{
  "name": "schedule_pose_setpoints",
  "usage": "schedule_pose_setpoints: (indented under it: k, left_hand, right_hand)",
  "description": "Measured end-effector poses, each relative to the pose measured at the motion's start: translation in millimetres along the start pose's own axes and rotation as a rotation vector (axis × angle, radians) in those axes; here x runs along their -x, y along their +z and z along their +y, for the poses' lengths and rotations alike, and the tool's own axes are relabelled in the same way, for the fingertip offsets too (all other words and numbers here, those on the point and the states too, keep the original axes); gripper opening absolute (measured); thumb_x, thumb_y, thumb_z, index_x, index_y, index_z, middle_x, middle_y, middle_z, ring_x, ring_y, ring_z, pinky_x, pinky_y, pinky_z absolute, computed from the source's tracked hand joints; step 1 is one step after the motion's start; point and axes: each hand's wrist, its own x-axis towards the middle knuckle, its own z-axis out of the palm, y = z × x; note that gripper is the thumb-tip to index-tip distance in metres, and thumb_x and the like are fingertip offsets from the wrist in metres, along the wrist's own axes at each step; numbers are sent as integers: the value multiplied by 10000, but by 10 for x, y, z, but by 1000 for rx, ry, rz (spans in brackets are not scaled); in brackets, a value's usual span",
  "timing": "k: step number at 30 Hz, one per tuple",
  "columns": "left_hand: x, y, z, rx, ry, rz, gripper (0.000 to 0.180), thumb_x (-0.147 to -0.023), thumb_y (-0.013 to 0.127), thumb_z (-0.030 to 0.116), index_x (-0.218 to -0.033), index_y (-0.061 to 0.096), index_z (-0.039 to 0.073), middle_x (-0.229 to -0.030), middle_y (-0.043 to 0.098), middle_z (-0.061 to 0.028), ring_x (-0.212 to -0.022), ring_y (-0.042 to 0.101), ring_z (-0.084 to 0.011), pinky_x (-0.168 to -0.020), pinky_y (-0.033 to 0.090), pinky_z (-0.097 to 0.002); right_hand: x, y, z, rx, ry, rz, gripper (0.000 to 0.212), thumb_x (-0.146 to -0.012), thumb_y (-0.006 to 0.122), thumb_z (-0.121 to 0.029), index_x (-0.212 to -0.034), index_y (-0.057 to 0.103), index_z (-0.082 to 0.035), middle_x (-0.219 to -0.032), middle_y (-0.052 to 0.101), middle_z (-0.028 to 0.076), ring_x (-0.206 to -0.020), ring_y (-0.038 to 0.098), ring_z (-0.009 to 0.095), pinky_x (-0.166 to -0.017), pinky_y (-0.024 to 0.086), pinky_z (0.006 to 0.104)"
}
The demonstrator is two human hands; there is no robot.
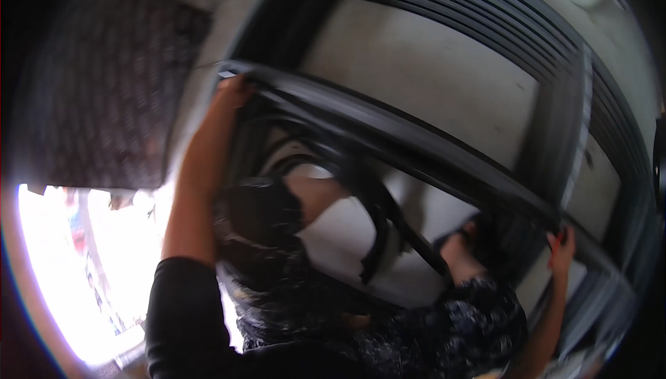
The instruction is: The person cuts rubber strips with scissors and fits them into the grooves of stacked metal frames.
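Dark rail (402,135) slants across mid-frame

The left hand (237,86) touches its upper-left end, fingers too blurred to tell their grip. At lower right, the right hand (563,248) curls around a small red object (556,242). Black curved strips (380,228) show below centre; dark frames (555,122) fill the upper right.

Hands (237,89) at dark bar's (409,129) ends, grey floor (416,46)

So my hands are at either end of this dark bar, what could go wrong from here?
The dark bar might slip or twist, with the left hand and right hand far apart near its ends. The curved black strip could snag the nearby foot. The small red item in the right hand might weaken its grip.
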Motion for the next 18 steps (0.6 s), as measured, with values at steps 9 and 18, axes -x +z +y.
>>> schedule_pose_setpoints:
  k: [9, 18]
  left_hand:
    - [-328, 0, -766, -245, 139, 66, 276, -872, 504, 144, -1103, 531, -6, -1027, 595, -142, -868, 592, -257, -724, 523, -307]
    - [-763, 323, -981, 1534, -901, 138, 111, -890, 504, 150, -895, 510, 40, -810, 524, -81, -572, 506, -177, -447, 504, -157]
  right_hand:
    - [-218, 81, -510, -32, 124, 16, 510, -664, 794, -198, -1063, 557, 13, -847, 595, 72, -767, 542, 157, -737, 456, 279]
    - [-170, 120, -950, 308, 249, 46, 480, -676, 766, -289, -1045, 574, -49, -887, 638, 126, -830, 604, 282, -752, 465, 354]
